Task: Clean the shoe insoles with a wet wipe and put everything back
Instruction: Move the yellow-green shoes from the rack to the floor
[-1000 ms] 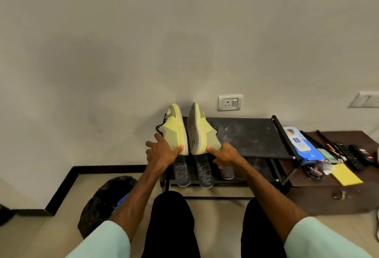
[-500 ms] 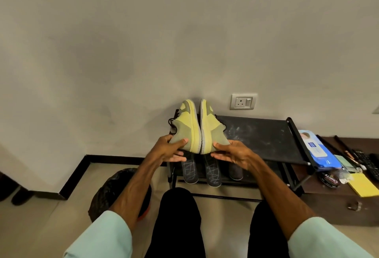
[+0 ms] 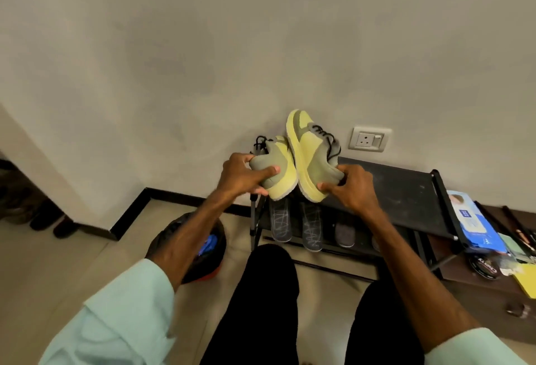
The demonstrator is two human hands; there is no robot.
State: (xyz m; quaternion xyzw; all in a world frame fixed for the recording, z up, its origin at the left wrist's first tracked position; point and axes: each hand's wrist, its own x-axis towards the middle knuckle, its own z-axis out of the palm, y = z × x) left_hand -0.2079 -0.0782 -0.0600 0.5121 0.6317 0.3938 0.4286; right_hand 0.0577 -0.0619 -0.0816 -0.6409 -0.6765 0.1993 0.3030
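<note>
Gripping a heel apiece, left hand (image 3: pixel 243 174) and right hand (image 3: pixel 352 187) have lifted both sneakers (image 3: pixel 311 156) off the shoe rack (image 3: pixel 406 190); insole handling likely next.

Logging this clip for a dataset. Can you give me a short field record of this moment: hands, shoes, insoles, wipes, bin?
left hand: grips the heel of the lower shoe
right hand: grips the heel of the higher shoe
shoes: yellow-green pair, held side by side in the air, toes up
insoles: two, side by side on the lower shelf of the shoe rack
wet wipe pack: blue, right of the rack
bin: black-lined, on the floor left of the rack
</note>
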